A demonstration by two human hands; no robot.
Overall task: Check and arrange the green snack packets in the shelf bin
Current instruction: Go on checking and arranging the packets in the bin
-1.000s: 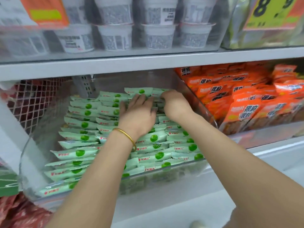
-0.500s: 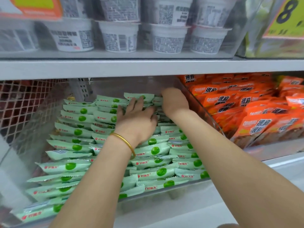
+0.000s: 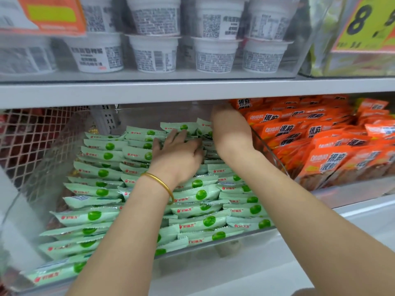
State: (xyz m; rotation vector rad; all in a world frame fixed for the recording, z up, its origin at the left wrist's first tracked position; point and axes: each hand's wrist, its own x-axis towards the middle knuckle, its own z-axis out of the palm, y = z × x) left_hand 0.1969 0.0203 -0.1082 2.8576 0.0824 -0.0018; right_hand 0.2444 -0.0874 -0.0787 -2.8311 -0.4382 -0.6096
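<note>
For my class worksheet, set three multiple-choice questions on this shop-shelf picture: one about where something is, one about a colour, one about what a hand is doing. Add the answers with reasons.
1. Relative to the bin of green packets, the orange packets lie:
A. to its right
B. to its left
C. mixed inside it

2. The bangle on the wrist of the left hand is:
A. silver
B. gold
C. red

3. The left hand is:
A. flat, fingers spread on the green packets
B. clenched in a fist above them
C. lifting one packet out of the bin

Answers:
1 A: they fill the space past the bin's right wall.
2 B: it shines yellow-gold.
3 A: its palm faces down on the rear rows.
</note>
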